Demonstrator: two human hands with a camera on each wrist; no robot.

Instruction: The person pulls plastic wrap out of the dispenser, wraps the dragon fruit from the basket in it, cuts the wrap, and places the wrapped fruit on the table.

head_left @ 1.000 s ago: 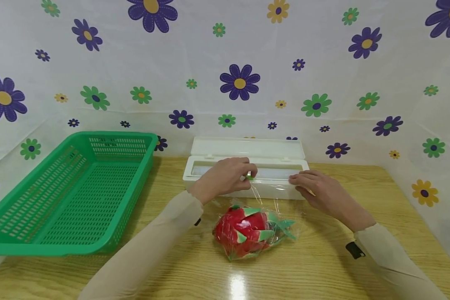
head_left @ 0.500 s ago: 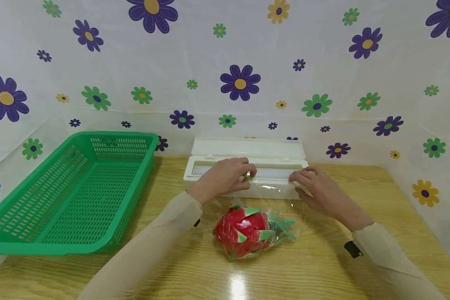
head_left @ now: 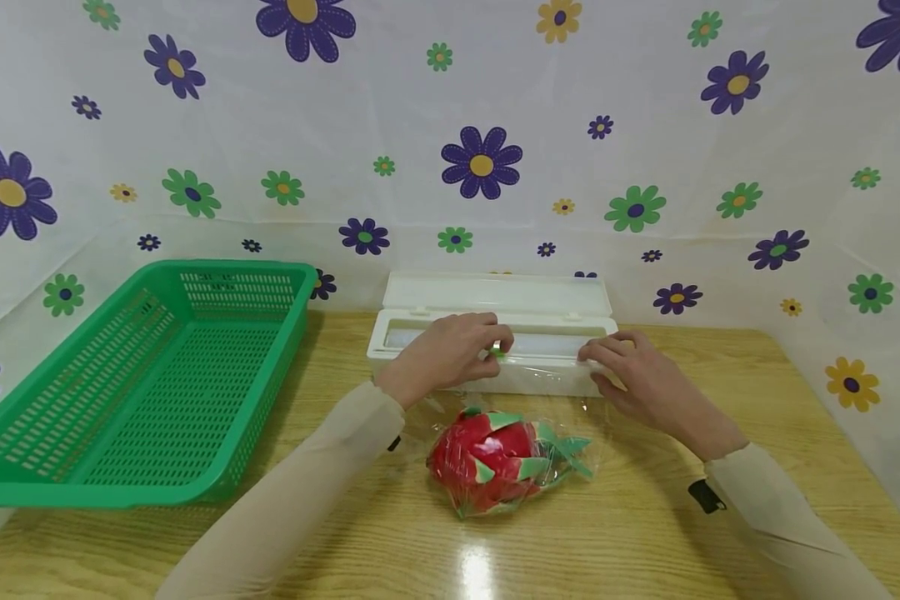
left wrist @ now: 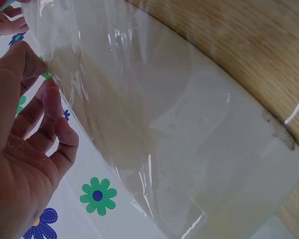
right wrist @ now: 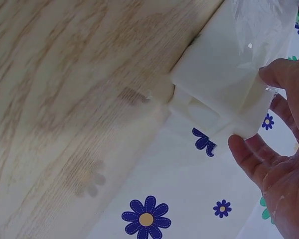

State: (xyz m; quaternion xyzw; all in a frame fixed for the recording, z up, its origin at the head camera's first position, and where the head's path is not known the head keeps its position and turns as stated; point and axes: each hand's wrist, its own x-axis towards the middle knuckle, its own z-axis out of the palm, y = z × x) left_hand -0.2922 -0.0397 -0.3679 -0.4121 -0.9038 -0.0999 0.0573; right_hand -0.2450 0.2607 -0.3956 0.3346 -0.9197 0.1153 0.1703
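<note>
In the head view a white cling film dispenser (head_left: 547, 379) stands at the back of the table, its lid (head_left: 495, 293) raised. My left hand (head_left: 446, 352) pinches a small green slide cutter (left wrist: 46, 73) at the dispenser's front edge. Clear cling film (left wrist: 134, 99) drapes down the box front in the left wrist view. It reaches over a red dragon fruit (head_left: 487, 462) with green-tipped scales, lying in front of the box. My right hand (head_left: 641, 385) grips the dispenser's right end, its thumb and fingers around the corner (right wrist: 244, 119) in the right wrist view.
A green slatted plastic basket (head_left: 266, 408) stands on the left of the wooden table (head_left: 360, 542). White cloth (head_left: 420, 92) with printed flowers hangs behind the table and at both sides.
My right fingers have shifted slightly on the dispenser's end, and the film at its front lies a little differently. My left hand has stayed on the cutter.
</note>
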